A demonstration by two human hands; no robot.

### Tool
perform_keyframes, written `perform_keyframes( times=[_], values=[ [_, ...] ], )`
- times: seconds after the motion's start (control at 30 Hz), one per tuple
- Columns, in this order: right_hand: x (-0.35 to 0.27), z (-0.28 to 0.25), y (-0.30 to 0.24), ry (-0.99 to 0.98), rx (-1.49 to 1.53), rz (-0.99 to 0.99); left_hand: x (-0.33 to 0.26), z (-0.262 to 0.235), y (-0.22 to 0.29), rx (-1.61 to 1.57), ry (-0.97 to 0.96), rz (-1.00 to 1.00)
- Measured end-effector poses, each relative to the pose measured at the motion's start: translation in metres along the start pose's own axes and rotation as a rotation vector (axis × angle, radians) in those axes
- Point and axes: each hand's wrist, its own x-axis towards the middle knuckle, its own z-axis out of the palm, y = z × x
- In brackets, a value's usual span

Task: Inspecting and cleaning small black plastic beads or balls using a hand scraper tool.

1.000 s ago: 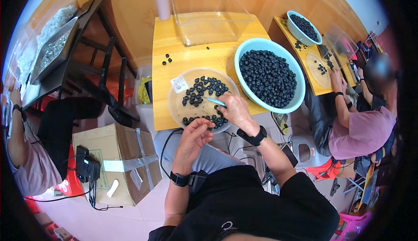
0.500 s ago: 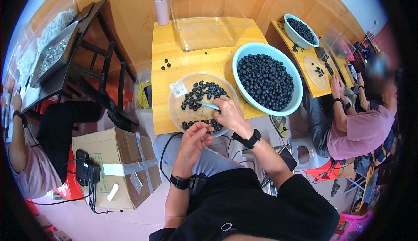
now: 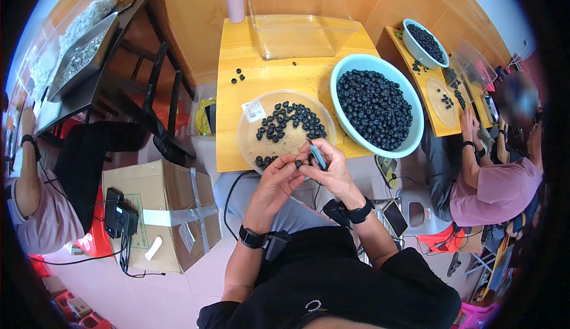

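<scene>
Above the near edge of the wooden table, my two hands meet at the fingertips. My left hand [image 3: 278, 182] pinches a small black bead-like round piece [image 3: 298, 164]. My right hand [image 3: 332, 171] is closed around a slim light-blue tool [image 3: 318, 157], perhaps a small knife; its tip points up and away, and its kind is not clear. Its fingers also reach the held piece. Just beyond lies a round clear shallow tray [image 3: 249, 140] with loose black round pieces [image 3: 297, 117] and a white label. My left hand covers part of its near rim.
A light-blue basin [image 3: 417, 128] heaped with black pieces stands right of the tray. At the back are a clear plastic box [image 3: 291, 50] and a pink flask [image 3: 235, 2]. A cardboard box [image 3: 142, 210] sits on the floor at left. Other people work at both sides.
My right hand has drawn back from the tray to my left hand, and the blue tool has turned upright. A black piece now shows between my left fingers. The view has shifted slightly.
</scene>
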Motion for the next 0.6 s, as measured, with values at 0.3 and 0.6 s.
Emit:
perform_keyframes(
  times=[0.3,0.6],
  values=[
    [-0.003,-0.003,-0.004,0.097,-0.325,-0.273,0.002,-0.008,-0.002,-0.058,-0.015,0.006],
    [-0.027,-0.017,-0.013,0.003,-0.727,-0.298,0.001,-0.003,0.0,-0.076,0.027,0.036]
  ],
)
